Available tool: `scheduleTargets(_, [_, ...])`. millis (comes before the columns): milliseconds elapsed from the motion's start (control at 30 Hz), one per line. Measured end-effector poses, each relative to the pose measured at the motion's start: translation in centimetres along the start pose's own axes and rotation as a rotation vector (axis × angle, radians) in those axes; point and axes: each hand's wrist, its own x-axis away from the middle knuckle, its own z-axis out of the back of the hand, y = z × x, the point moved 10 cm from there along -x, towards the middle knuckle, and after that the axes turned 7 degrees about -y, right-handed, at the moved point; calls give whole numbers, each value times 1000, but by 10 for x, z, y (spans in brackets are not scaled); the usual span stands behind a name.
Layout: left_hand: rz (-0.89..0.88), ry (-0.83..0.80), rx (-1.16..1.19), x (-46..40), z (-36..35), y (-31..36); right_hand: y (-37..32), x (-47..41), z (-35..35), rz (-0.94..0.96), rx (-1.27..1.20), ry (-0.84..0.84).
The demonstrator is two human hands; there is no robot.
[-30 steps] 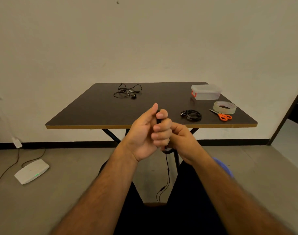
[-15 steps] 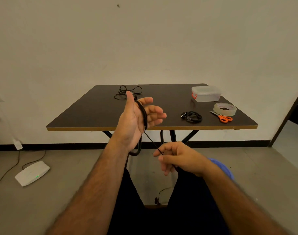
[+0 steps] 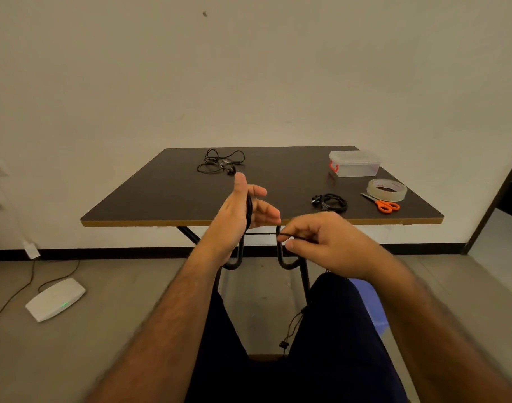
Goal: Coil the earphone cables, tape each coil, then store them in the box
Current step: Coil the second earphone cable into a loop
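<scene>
The right hand (image 3: 330, 242) has come up level with the left hand (image 3: 243, 216), pinching the earphone cable (image 3: 260, 233) and pulling it taut sideways; half a second ago it was lower, the strand slanting down. The left hand is upright, fingers straight, with turns of cable round its palm. That suggests another turn is about to go on. Beyond the hands on the surface (image 3: 167, 199) lie a tangled earphone (image 3: 219, 162), a finished coil (image 3: 331, 202), tape (image 3: 387, 189), scissors (image 3: 384, 204) and box (image 3: 354, 163).
</scene>
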Motion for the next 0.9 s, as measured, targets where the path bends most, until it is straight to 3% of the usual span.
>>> scheduleTargets(167, [175,-250,-136,7,-31,-19,-21,-6,36,93,155,179])
scheduleTargets(267, [201,-385,-39,13,-52,-19,-23,-8,52,147,100,247])
scheduleTargets(333, [209,-455,114,17,-64,-15,-18,-11,58,157,-45,243])
scheduleTargets(467, [212,-565,391,24,-82,-5,-3,-18,53,200,-558,171])
scheduleTargets(567, [200,-649,542,26,-91,1,5,-23,43,233,-769,170])
scheduleTargets(733, [129,-643,746,20,-91,14,11,-27,7,193,-976,81])
scheduleTargets(900, [38,-439,892,5,-70,20,11,-26,-21,146,-1020,36])
